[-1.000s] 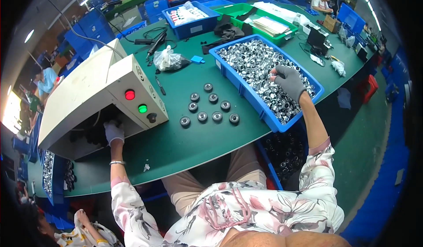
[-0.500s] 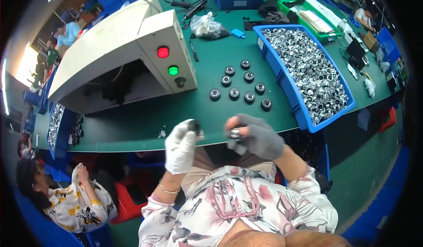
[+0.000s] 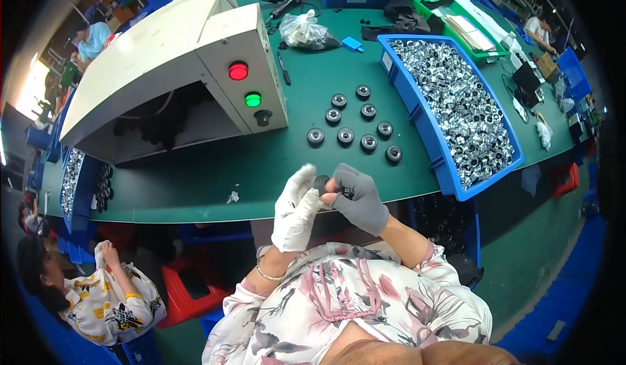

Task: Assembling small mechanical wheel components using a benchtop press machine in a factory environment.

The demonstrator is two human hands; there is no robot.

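Close to the table's front edge, my two hands have come together around a black round part [image 3: 321,182]. My left hand [image 3: 295,214], in a white glove, is closed on its left side with the thumb and fingers bent. My right hand [image 3: 358,199], in a grey glove with bare fingertips, pinches it from the right. A second dark piece seems to sit under the right fingers, mostly hidden. Beyond my hands several black wheel-like parts [image 3: 345,135] with pale centres lie loosely grouped on the green table [image 3: 261,189].
At the left stands a beige machine [image 3: 150,58] with red and green lights. A blue bin [image 3: 450,176] of shiny metal rings is at the right. Farther back are a plastic bag [image 3: 305,31] and a marker [image 3: 283,68]. A co-worker [image 3: 104,293] sits at lower left.
Half a second ago my hands were apart, the left with a black part and the right with a black-and-silver piece. They have since met. The parts on the table have not moved.
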